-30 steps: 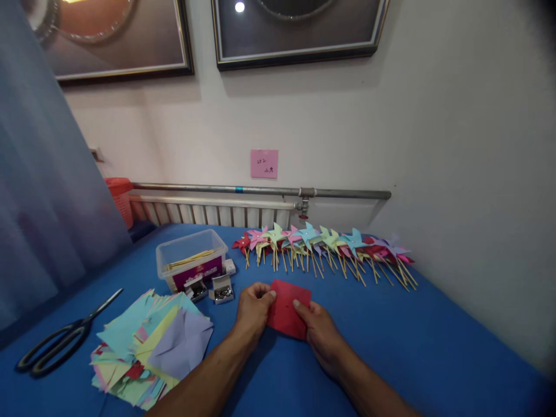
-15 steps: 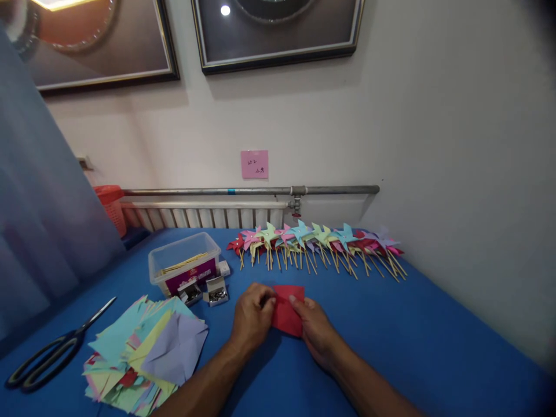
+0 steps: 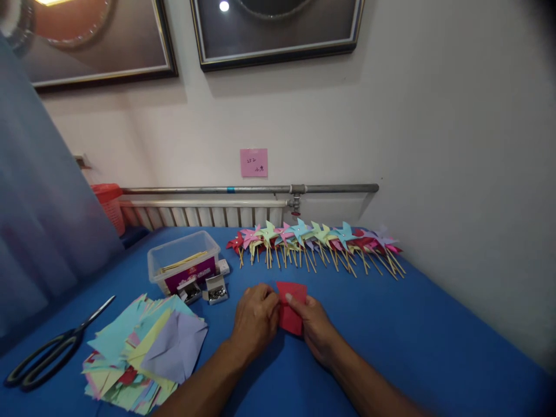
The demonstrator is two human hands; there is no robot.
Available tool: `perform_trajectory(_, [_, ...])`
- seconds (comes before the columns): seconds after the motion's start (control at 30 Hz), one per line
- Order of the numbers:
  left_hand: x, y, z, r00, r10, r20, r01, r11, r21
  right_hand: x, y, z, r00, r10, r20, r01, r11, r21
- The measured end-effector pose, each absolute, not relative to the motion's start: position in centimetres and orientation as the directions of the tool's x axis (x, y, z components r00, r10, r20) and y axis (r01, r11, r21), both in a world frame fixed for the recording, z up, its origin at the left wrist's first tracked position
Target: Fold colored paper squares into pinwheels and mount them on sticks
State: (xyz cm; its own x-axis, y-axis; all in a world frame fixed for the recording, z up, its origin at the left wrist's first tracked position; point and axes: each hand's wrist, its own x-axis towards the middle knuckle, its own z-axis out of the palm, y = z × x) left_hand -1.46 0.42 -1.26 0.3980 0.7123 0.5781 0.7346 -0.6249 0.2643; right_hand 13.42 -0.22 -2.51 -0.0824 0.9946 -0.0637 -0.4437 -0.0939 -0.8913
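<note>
A red paper square (image 3: 292,319) is held above the blue tabletop, between my two hands. My right hand (image 3: 313,321) grips its right side, thumb pressed flat on the front and fingers behind. At the left edge of the paper, my left hand (image 3: 257,314) is closed with thumb and fingers pinched together; its fingertips are partly hidden, and whether they hold anything besides the paper's edge does not show. A pile of cut paper squares (image 3: 174,347) in several colours lies left of my left forearm. Two small open boxes of metal pins (image 3: 216,292) stand just beyond it.
Black-handled scissors (image 3: 65,347) lie at the far left. Behind the pin boxes is a clear plastic tub (image 3: 182,263) with wooden sticks. Finished paper pinwheels (image 3: 299,234) on sticks line the table's back, near the wall pipe (image 3: 260,190). A blue curtain (image 3: 39,202) hangs left.
My left hand has moved slightly right, closer against the paper's left edge. The paper has turned a little, and my right thumb has shifted slightly left across it.
</note>
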Motion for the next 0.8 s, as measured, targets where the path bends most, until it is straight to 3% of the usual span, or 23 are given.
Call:
perform_trajectory(0.1, [-1.4,0.2,-1.1,0.402,0.71,0.579,0.739,-0.624,0.252,13.4,-0.1,-3.0,-0.042,0.997,-0.057,-0.417,-0.069,-0.906])
perform_trajectory(0.17, [-1.4,0.1,-0.9,0.394,0.723,0.567,0.71,-0.631,0.312,13.4,0.1,-3.5,0.0,0.999,-0.049,-0.395,-0.045,-0.917])
perform_trajectory(0.27, [-1.3,0.2,-0.7,0.31,0.79,0.529,0.62,-0.59,0.518,13.5,0.3,-4.0,0.071,0.997,-0.038,-0.347,-0.011,-0.938])
perform_trajectory(0.33, [-1.1,0.5,-0.8,0.186,0.874,0.448,0.53,-0.473,0.703,13.6,0.4,-4.1,0.102,0.994,-0.043,-0.311,-0.009,-0.95])
perform_trajectory(0.4, [-0.9,1.0,-1.0,0.091,0.955,0.284,0.383,-0.297,0.875,13.7,0.5,-4.2,0.104,0.993,-0.048,-0.288,-0.016,-0.958])
perform_trajectory(0.47, [-0.7,1.5,-1.3,0.083,0.991,0.106,0.203,-0.121,0.972,13.8,0.6,-4.3,0.08,0.996,-0.04,-0.274,-0.017,-0.962])
perform_trajectory(0.57, [-0.6,1.9,-1.5,0.108,0.994,-0.021,0.038,0.017,0.999,13.7,0.6,-4.5,0.039,0.999,-0.016,-0.257,-0.006,-0.966])
perform_trajectory(0.8, [-0.5,2.0,-1.5,-0.003,0.996,-0.091,-0.02,0.091,0.996,13.5,0.4,-4.5,-0.031,0.999,-0.019,-0.245,-0.027,-0.969])
